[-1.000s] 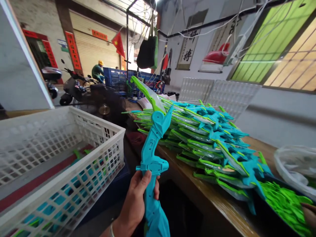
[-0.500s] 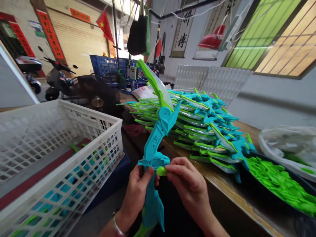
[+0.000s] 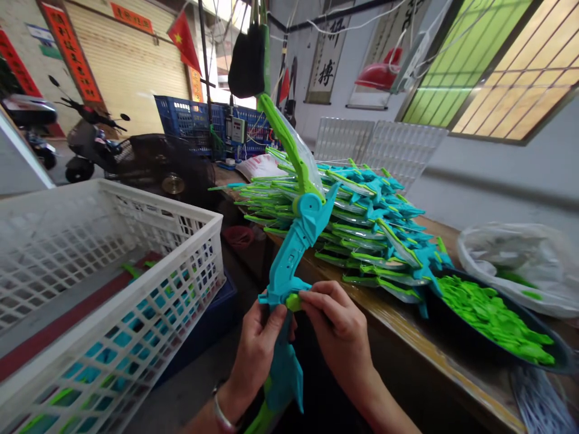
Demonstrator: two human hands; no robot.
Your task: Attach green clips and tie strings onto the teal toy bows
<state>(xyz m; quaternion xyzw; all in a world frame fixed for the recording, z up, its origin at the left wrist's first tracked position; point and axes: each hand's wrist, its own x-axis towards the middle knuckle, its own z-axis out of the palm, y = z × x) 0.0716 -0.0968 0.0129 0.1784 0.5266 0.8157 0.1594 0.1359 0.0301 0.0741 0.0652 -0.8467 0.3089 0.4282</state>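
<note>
A blue plastic toy bow (image 3: 286, 256) with bright green limbs stands nearly upright in front of me. My left hand (image 3: 259, 343) is wrapped round its middle, just under a side projection, with the thumb on the near face. Between the thumb and fingers of my right hand (image 3: 337, 319) is a small green plastic piece (image 3: 294, 302). That piece lies against the bow's middle, close to my left thumb; whether it sits in the bow cannot be made out. The bow's lower end is partly hidden behind my left hand.
Left stands a white plastic crate (image 3: 181, 241) with blue and green parts inside. On the wooden table (image 3: 407, 337) are a high pile of similar toy bows (image 3: 362, 223), a black basin (image 3: 567, 355) of green pieces and a clear plastic bag (image 3: 520, 259). A fan (image 3: 174, 184) stands behind the crate.
The small green piece has come up against the bow's middle, and the bow has turned slightly, so its side projection looks narrower. The camera view has shifted a little to the right.
</note>
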